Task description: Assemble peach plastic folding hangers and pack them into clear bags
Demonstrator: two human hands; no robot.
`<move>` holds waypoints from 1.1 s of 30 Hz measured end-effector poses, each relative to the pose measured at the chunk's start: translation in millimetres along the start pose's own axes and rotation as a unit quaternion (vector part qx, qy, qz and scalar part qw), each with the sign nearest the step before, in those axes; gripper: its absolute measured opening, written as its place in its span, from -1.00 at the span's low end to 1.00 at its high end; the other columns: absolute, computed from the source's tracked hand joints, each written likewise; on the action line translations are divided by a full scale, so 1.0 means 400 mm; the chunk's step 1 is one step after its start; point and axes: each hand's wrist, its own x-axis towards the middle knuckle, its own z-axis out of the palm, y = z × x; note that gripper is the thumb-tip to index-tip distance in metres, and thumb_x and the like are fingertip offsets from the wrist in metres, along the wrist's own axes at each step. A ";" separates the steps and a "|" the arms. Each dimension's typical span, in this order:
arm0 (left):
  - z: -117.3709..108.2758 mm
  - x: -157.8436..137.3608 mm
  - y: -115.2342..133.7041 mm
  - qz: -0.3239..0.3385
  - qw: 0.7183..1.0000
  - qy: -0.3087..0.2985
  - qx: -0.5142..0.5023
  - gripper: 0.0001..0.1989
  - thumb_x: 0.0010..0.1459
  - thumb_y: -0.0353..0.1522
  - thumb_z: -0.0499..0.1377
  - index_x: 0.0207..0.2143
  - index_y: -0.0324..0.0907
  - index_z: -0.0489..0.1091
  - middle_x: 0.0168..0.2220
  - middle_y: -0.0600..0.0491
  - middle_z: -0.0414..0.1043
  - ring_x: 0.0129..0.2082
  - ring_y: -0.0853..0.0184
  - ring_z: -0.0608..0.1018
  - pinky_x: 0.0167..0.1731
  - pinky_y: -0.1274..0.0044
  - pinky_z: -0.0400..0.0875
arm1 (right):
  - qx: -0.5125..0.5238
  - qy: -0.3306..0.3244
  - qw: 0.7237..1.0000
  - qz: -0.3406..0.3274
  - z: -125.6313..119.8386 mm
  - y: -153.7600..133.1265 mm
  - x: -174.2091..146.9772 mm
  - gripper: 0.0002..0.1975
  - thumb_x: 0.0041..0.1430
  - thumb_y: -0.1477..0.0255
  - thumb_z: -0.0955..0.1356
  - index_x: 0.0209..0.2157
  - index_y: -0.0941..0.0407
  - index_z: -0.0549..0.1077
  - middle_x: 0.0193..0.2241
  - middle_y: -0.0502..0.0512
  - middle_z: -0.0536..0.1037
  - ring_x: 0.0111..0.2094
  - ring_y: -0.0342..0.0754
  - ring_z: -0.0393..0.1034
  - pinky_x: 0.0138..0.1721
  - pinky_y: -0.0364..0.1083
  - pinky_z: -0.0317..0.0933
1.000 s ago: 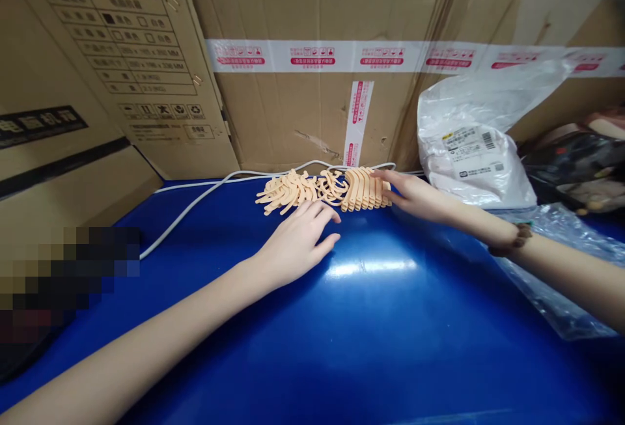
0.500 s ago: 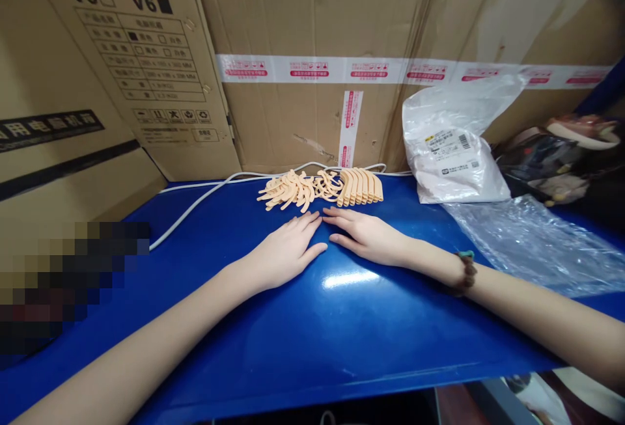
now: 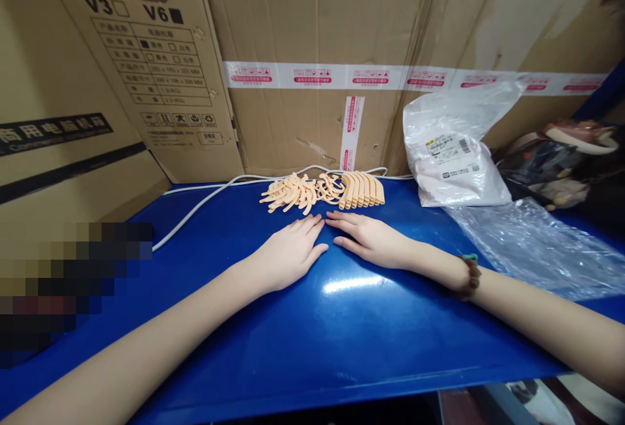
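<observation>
My left hand [image 3: 291, 252] lies flat on the blue table [image 3: 390, 340], fingers stretched out and thumb apart, holding nothing. Opposite it, my right hand [image 3: 368, 237] rests palm down with its fingers extended, also without anything in it. The fingertips of both hands nearly meet. Just beyond them are peach-coloured plastic pieces: a loose heap of thin curved pieces [image 3: 290, 192] on the left, a few ring-like curved ones [image 3: 330, 188] in the middle, and a neat row of thicker bent pieces [image 3: 362, 191] on the right.
Cardboard boxes [image 3: 312, 28] stand along the back and left. A white cable [image 3: 195, 209] runs behind the pieces. To the right are a labelled white plastic bag [image 3: 454, 164], a clear plastic sheet [image 3: 541, 249] and a dark bundle [image 3: 551, 158]. A blurred-out patch [image 3: 63, 288] covers the left side.
The view has shifted slightly, so everything sits a little lower and further right in the picture. Both hands stay flat in the same place on the table.
</observation>
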 end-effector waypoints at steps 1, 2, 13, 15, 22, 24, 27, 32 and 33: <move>0.000 0.000 0.000 0.001 1.000 0.000 0.002 -0.43 0.38 -0.19 -0.13 0.28 -0.42 0.10 0.30 -0.26 0.08 0.30 0.09 0.19 0.26 0.30 0.06 | -0.002 -0.001 1.000 0.000 0.000 0.000 0.000 -0.49 0.36 0.25 0.15 0.20 0.24 0.30 0.23 0.34 0.28 0.22 0.12 0.22 0.21 0.13 0.15; 0.000 0.000 0.000 0.001 1.000 0.000 0.003 -0.43 0.38 -0.19 -0.13 0.28 -0.41 0.10 0.30 -0.26 0.08 0.30 0.10 0.19 0.26 0.30 0.05 | -0.004 -0.002 1.000 0.000 0.000 0.000 0.000 -0.49 0.36 0.25 0.15 0.20 0.23 0.30 0.23 0.33 0.28 0.22 0.11 0.21 0.21 0.13 0.14; 0.002 0.006 0.000 -0.003 1.000 -0.009 0.016 -0.42 0.39 -0.17 -0.13 0.29 -0.39 0.09 0.31 -0.21 0.07 0.30 0.12 0.19 0.27 0.31 0.05 | -0.009 -0.007 1.000 -0.001 0.008 0.006 0.000 -0.49 0.37 0.25 0.15 0.21 0.26 0.29 0.24 0.34 0.26 0.24 0.11 0.19 0.23 0.13 0.10; 0.001 0.006 0.001 -0.004 1.000 -0.012 0.018 -0.42 0.39 -0.18 -0.13 0.29 -0.40 0.08 0.31 -0.21 0.07 0.30 0.12 0.19 0.27 0.32 0.05 | -0.008 -0.005 1.000 -0.001 0.010 0.008 -0.001 -0.49 0.37 0.26 0.15 0.21 0.25 0.28 0.24 0.34 0.26 0.23 0.11 0.19 0.23 0.13 0.11; 0.002 0.006 0.000 -0.004 1.000 -0.017 0.022 -0.42 0.39 -0.18 -0.12 0.30 -0.40 0.07 0.32 -0.22 0.07 0.30 0.13 0.18 0.27 0.33 0.05 | -0.012 -0.008 1.000 -0.002 0.010 0.008 0.000 -0.48 0.37 0.27 0.14 0.21 0.30 0.28 0.23 0.38 0.27 0.23 0.14 0.19 0.23 0.14 0.11; 0.001 0.006 0.000 -0.005 1.000 -0.018 0.022 -0.42 0.39 -0.18 -0.12 0.30 -0.40 0.07 0.32 -0.21 0.07 0.30 0.13 0.18 0.27 0.33 0.05 | -0.014 -0.010 1.000 -0.002 0.009 0.008 0.000 -0.47 0.37 0.27 0.13 0.21 0.31 0.28 0.23 0.38 0.27 0.23 0.13 0.19 0.23 0.13 0.11; 0.000 0.007 0.000 -0.006 1.000 -0.019 0.022 -0.42 0.39 -0.18 -0.12 0.30 -0.40 0.06 0.32 -0.21 0.07 0.31 0.13 0.17 0.27 0.33 0.05 | -0.017 -0.015 1.000 -0.001 0.008 0.007 0.001 -0.47 0.37 0.27 0.13 0.21 0.32 0.27 0.23 0.38 0.27 0.24 0.13 0.18 0.24 0.12 0.10; -0.001 0.009 0.001 -0.006 1.000 -0.019 0.022 -0.42 0.39 -0.18 -0.12 0.29 -0.40 0.08 0.31 -0.21 0.08 0.30 0.13 0.18 0.27 0.33 0.06 | -0.020 -0.019 1.000 -0.001 0.006 0.006 0.001 -0.46 0.38 0.26 0.12 0.22 0.31 0.27 0.24 0.37 0.26 0.24 0.11 0.17 0.24 0.10 0.09; -0.001 0.009 0.001 -0.005 1.000 -0.019 0.023 -0.42 0.39 -0.18 -0.12 0.29 -0.40 0.08 0.31 -0.21 0.08 0.30 0.13 0.18 0.27 0.33 0.06 | -0.020 -0.019 1.000 -0.001 0.006 0.006 0.001 -0.46 0.38 0.26 0.12 0.21 0.31 0.27 0.24 0.37 0.26 0.24 0.11 0.17 0.24 0.10 0.09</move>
